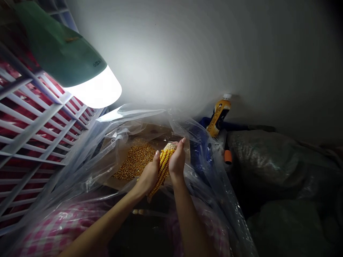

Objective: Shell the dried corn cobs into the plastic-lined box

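Head view: one corn cob (163, 167), bare at its far end, gripped between left hand (149, 175) and right hand (177, 162) above loose kernels (136, 160), plastic sheeting (76, 181) around presumably containing strays, lit lamp (66, 57) far left apparently for visibility.

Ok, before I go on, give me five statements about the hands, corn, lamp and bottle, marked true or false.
1. The left hand and right hand both hold a yellow ear of corn. True.
2. The ear is stripped completely bare. False: rows of yellow kernels remain on it.
3. Loose golden-brown kernels lie mostly left of the ear. True.
4. The green lamp with a white shade is off. False: the lamp is glowing.
5. The white-capped, orange-and-black bottle is right of the hands. True.
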`<state>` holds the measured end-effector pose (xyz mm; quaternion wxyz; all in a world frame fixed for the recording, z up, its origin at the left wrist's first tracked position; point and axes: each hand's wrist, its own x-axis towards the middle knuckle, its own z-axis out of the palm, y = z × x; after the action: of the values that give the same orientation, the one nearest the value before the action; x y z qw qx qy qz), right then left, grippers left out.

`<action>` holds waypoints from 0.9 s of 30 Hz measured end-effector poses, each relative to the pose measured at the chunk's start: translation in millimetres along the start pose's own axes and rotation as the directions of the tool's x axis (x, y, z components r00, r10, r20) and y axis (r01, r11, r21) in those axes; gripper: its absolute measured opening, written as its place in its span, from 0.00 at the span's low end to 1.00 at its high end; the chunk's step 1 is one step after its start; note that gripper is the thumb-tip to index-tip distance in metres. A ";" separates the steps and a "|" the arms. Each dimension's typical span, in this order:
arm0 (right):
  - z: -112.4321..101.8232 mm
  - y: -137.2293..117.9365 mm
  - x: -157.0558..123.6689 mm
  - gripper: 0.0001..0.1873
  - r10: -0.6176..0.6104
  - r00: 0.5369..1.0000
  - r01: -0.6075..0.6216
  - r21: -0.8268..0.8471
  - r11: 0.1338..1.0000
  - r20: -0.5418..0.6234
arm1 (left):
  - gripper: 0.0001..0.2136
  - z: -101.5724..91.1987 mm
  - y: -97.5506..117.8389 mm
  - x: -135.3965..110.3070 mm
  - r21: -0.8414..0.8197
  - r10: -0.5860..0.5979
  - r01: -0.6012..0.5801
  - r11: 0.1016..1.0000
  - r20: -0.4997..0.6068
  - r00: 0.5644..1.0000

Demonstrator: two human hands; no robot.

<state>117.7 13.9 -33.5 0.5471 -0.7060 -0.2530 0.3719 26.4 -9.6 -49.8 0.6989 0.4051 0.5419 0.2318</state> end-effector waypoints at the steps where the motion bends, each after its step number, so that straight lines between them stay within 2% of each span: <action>1: 1.3 1.7 -0.2 0.31 -0.020 1.000 0.020 0.023 1.000 0.002 | 0.35 -0.7 0.3 -0.1 0.004 0.003 -0.003 1.000 0.003 1.000; 6: 6.7 11.1 0.5 0.26 -0.057 0.998 0.059 0.170 0.984 -0.014 | 0.35 -6.9 1.0 2.8 -0.006 0.035 -0.035 0.999 0.014 0.999; 12: 6.0 18.6 3.3 0.24 -0.090 0.995 0.096 0.209 0.973 -0.038 | 0.36 -8.9 4.0 2.6 -0.079 -0.097 0.106 0.991 0.113 0.989; 21: 6.6 21.5 1.9 0.22 -0.010 0.999 0.020 0.330 0.944 -0.033 | 0.31 -9.3 -2.6 3.9 -0.198 -0.127 0.151 0.968 0.128 0.984; 25: 3.4 14.9 1.3 0.25 0.079 0.994 -0.102 0.406 0.908 0.074 | 0.35 -8.1 5.9 -1.8 -0.259 -0.208 0.300 0.918 0.328 0.922; 27: 2.3 12.1 3.2 0.26 0.130 0.982 -0.175 0.397 0.901 0.138 | 0.35 -7.7 10.9 -3.6 -0.289 -0.203 0.304 0.908 0.330 0.922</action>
<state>117.2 14.3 -46.2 0.6369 -0.5730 -0.1432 0.4956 19.3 -3.8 -39.5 0.8540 0.2357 0.4339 0.1641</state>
